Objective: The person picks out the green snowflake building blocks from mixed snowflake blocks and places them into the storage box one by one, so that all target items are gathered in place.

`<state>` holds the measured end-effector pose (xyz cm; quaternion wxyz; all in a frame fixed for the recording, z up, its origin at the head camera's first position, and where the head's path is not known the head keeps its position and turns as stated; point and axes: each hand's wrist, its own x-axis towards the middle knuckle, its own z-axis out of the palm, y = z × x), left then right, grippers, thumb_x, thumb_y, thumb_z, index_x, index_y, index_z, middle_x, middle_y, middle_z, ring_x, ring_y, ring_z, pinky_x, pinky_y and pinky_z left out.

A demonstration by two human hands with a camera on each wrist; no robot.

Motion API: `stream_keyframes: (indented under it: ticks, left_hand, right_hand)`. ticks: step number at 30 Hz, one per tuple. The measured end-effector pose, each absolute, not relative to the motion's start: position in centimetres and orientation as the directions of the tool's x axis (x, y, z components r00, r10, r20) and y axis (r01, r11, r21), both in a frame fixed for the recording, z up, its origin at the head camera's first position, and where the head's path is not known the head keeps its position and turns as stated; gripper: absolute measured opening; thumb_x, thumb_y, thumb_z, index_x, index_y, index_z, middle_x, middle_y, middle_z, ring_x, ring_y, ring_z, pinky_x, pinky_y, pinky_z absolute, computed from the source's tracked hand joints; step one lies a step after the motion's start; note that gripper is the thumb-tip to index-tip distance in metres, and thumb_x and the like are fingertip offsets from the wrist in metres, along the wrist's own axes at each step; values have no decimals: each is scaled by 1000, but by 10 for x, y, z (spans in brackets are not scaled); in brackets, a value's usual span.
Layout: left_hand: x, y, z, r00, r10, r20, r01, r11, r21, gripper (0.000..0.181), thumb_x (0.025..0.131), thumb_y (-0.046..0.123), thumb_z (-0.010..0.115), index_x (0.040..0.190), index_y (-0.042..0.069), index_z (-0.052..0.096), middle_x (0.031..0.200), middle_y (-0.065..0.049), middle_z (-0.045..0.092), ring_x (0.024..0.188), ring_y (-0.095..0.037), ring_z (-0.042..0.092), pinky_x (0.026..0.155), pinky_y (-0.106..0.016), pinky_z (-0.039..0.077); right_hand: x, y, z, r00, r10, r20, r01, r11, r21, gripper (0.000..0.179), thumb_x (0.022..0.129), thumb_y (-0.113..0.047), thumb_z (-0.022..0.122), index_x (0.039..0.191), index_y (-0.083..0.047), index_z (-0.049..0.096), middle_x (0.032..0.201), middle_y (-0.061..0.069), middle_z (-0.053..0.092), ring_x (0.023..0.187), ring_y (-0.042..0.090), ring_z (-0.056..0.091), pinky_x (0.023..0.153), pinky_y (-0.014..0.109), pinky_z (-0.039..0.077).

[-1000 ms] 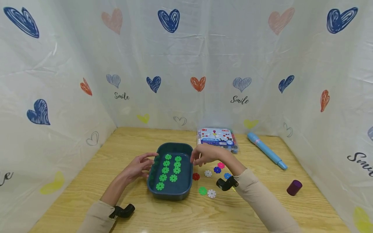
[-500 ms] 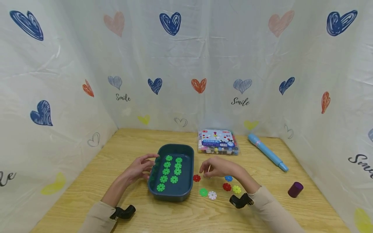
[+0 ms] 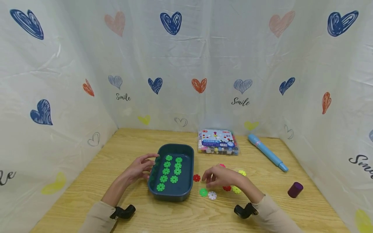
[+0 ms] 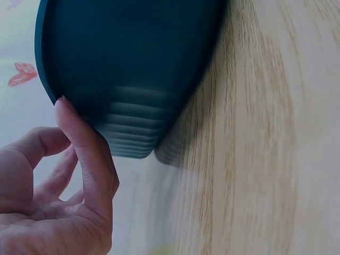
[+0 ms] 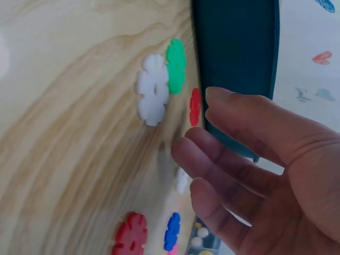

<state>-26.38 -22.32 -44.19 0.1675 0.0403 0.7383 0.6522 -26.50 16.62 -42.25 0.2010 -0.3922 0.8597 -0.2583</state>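
Note:
My left hand (image 3: 137, 168) is at the left side of a dark teal tray (image 3: 185, 183). One fingertip touches the rim in the left wrist view, while the other fingers stay loosely bent. Inside the tray, several green notched discs (image 3: 163, 178) lie in two rows. To the tray's right, my right hand (image 3: 222, 176) hovers low over the table, fingers apart and holding nothing. Near its fingertips lie a red disc (image 3: 196, 178), a green disc (image 3: 203, 192) and a white disc (image 3: 212, 195). The right wrist view also shows a blue disc (image 5: 171, 231) below the fingers.
Yellow discs (image 3: 242, 173) lie beyond and beside the right forearm. A clear box of coloured beads (image 3: 218, 142) stands at the back. Farther right are a light blue tube-shaped object (image 3: 267, 152) and a purple cylinder (image 3: 295, 190). Printed curtains surround the table.
My right hand has moved from the tray's right rim out over the loose discs, toward the table's front. The left hand has stayed at the tray. The view tilted slightly.

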Motion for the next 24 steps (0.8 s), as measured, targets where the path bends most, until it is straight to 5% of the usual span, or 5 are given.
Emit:
stream_keyframes:
  ticks: [24]
  left_hand:
    - [-266, -224, -444, -943, 262, -207, -173, 149, 974, 45, 99, 20, 57, 142, 16, 47, 97, -2, 57, 75, -14, 61, 57, -25, 54]
  right_hand:
    - [-257, 158, -433, -620, -766, -169, -542, 574, -614, 31, 79, -25, 82, 104, -11, 69, 95, 0, 63, 83, 7, 55, 74, 19, 49]
